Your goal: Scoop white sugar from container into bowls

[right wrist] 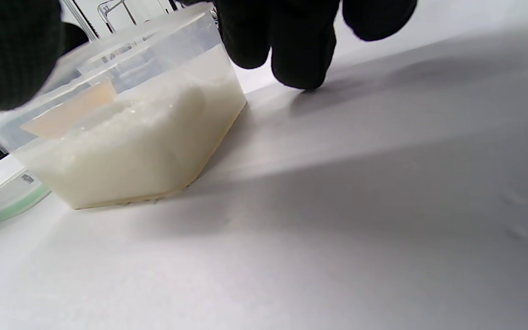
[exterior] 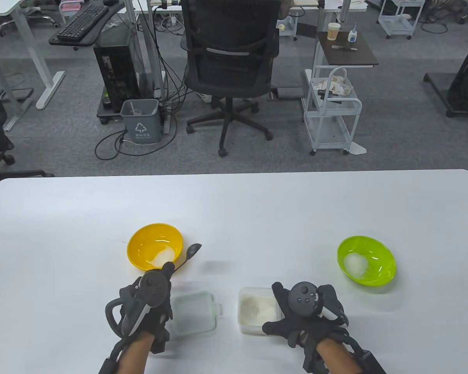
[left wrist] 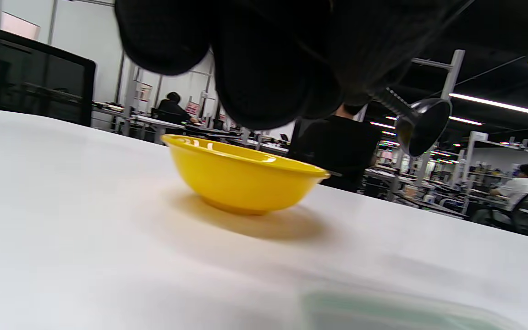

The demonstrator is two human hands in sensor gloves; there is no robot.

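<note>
A yellow bowl (exterior: 155, 246) with white sugar in it stands left of centre; it also shows in the left wrist view (left wrist: 241, 175). A green bowl (exterior: 366, 260) with sugar stands at the right. A clear container (exterior: 257, 310) of white sugar sits near the front; it also shows in the right wrist view (right wrist: 126, 123). My left hand (exterior: 148, 300) holds a dark spoon (exterior: 190, 255) with its bowl raised just right of the yellow bowl; the spoon also shows in the left wrist view (left wrist: 422, 126). My right hand (exterior: 308, 311) holds the container at its right side, thumb at the near corner.
The container's green-rimmed lid (exterior: 193, 314) lies flat between my hands. The white table (exterior: 234, 202) ends at its far edge, with an office chair (exterior: 230, 66), a grey bin (exterior: 140, 120) and a white cart (exterior: 331, 113) on the floor behind.
</note>
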